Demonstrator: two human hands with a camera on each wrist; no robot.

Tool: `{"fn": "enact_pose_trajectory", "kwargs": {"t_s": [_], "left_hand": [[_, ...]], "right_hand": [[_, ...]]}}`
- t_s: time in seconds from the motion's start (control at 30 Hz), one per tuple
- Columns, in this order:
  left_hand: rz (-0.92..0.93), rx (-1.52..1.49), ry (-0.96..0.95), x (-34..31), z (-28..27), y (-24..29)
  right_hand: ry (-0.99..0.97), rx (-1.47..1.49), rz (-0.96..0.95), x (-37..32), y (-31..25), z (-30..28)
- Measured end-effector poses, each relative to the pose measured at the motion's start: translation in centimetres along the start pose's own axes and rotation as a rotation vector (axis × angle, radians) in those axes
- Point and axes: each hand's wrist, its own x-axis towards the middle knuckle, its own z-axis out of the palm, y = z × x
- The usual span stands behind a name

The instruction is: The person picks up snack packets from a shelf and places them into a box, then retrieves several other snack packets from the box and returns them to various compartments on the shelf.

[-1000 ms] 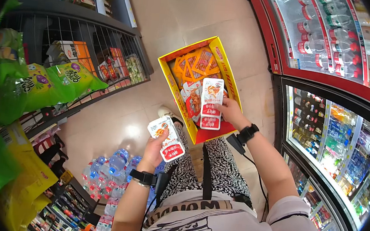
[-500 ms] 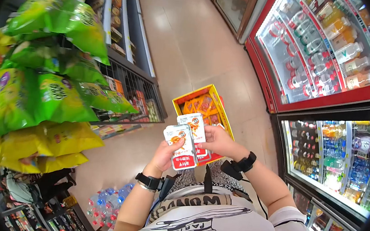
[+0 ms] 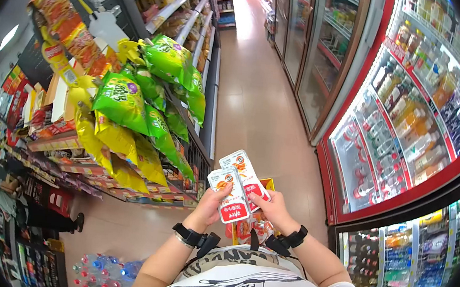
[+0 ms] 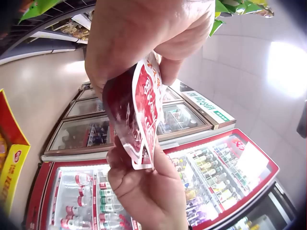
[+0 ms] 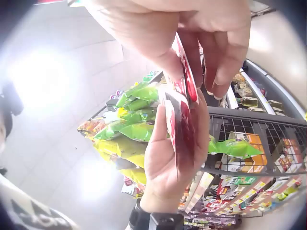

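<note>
My left hand [image 3: 210, 204] holds a white and red snack packet [image 3: 236, 207], thumb laid over its printed front. My right hand [image 3: 274, 210] pinches a like packet [image 3: 241, 170] by its red lower end. The two packets overlap in front of my body, the left one nearer the head camera. In the left wrist view the left hand [image 4: 144, 38] is above, gripping the packet's dark red back [image 4: 122, 108], with the right hand [image 4: 151, 191] below. From the right wrist, the left palm [image 5: 163, 158] shows behind the packet edges.
A yellow box [image 3: 266, 184] with snack packs sits below my hands, partly hidden. Hanging green chip bags [image 3: 122, 98] and a wire rack stand left. Drink fridges [image 3: 344, 172] line the right. Bottled water [image 3: 98, 272] is on the floor at lower left.
My right hand has lifted its packet up from over the yellow box and brought it against the left hand's packet. The head view has tilted up along the aisle.
</note>
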Motion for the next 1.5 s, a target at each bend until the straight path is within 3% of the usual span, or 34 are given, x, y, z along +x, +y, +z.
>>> {"fn": "enact_pose_trajectory", "kwargs": {"t_s": [0.13, 0.3, 0.43, 0.67, 0.77, 0.87, 1.1, 1.23, 1.3, 1.5], "left_hand": [[0.013, -0.014, 0.001, -0.5, 0.3, 0.6], [0.033, -0.098, -0.014, -1.4, 1.0, 0.4], [0.128, -0.283, 0.029, -2.4, 1.4, 0.8], [0.393, -0.273, 0.149, -4.7, 0.0, 1.5], [0.473, -0.301, 0.194, -5.9, -1.4, 1.7], [0.708, -0.214, 0.382, -8.1, -2.3, 2.4], [0.837, -0.197, 0.617, -14.9, -8.9, 4.8], [0.913, -0.186, 0.658, -18.4, -10.6, 4.8], [0.909, -0.164, 0.771, -19.9, -11.5, 4.8], [0.959, -0.072, 0.711, -25.8, -15.1, 6.4]], "right_hand": [[0.042, 0.018, -0.167, 0.8, -2.2, -0.6], [-0.024, -0.01, -0.119, 0.8, -3.3, -1.2], [-0.064, -0.045, -0.125, 0.4, -3.1, -0.4], [-0.183, -0.055, -0.115, -0.8, -1.3, 3.1], [-0.258, -0.097, -0.093, -1.7, -1.0, 5.8], [-0.341, -0.122, -0.073, -2.1, 0.1, 8.9], [-0.591, -0.138, -0.017, -4.8, 1.7, 19.0], [-0.485, -0.175, -0.029, -5.4, 2.4, 24.1], [-0.457, -0.167, -0.049, -6.0, 3.0, 26.4], [-0.477, -0.226, -0.058, -6.1, 3.8, 30.9]]}}
